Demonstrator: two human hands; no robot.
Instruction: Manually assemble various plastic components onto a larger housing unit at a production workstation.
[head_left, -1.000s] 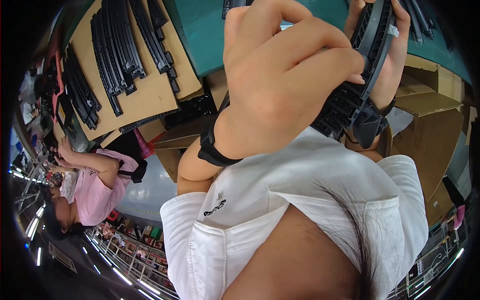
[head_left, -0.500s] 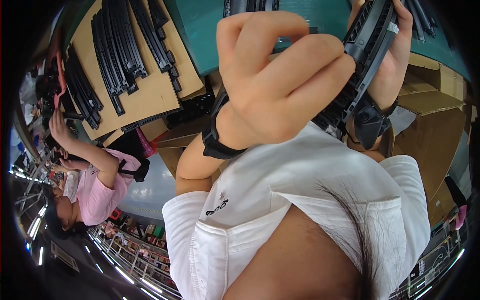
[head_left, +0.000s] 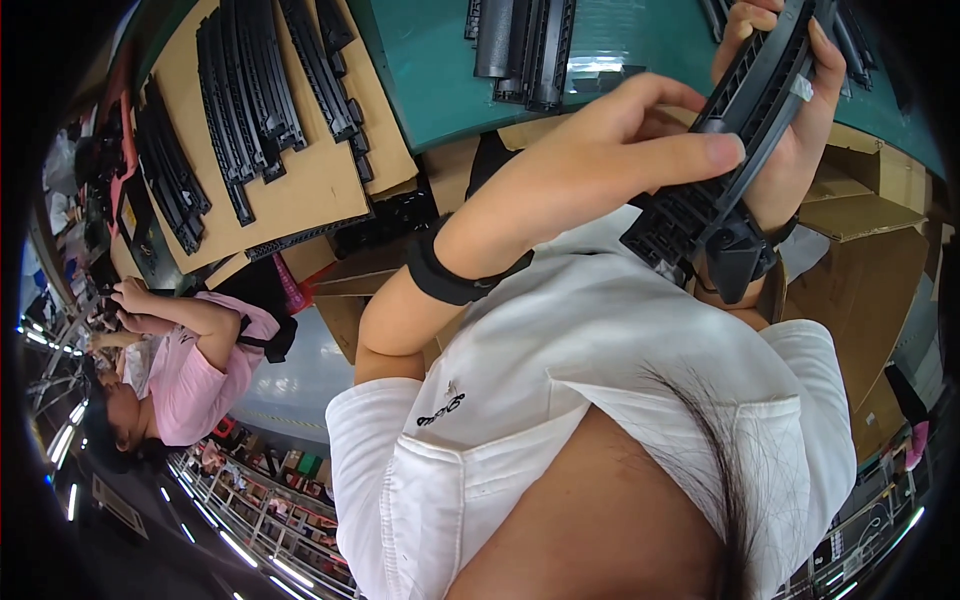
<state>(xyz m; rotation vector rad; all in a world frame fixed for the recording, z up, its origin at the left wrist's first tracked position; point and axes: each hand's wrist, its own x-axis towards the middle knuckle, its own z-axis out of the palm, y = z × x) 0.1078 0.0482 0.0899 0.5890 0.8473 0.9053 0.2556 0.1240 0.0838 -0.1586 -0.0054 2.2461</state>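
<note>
A long black plastic part point(head_left: 752, 125), ribbed along its length, slants up and away on my right. It has a small white patch near its far end and a chunky bracket-like end near my shirt. My right hand point(head_left: 800, 110) is wrapped round its upper length, fingers on one side and thumb on the other. From the left, my left hand point(head_left: 600, 165) grips the part around its middle. Its thumb lies across the top face, and the fingertips are partly hidden behind the part. A black band circles my left wrist.
Several similar black strips point(head_left: 245, 100) lie on a cardboard sheet point(head_left: 310, 190) at the left. More black parts point(head_left: 525, 50) rest on the green tabletop point(head_left: 425, 70). Open cardboard boxes point(head_left: 860, 270) stand at the right. A person in pink point(head_left: 205, 350) works at the far left.
My left hand, curled with bent fingers nearer the camera, has dropped away and now has its thumb on the part. The part stays in my right hand. The person in pink lowered an arm.
</note>
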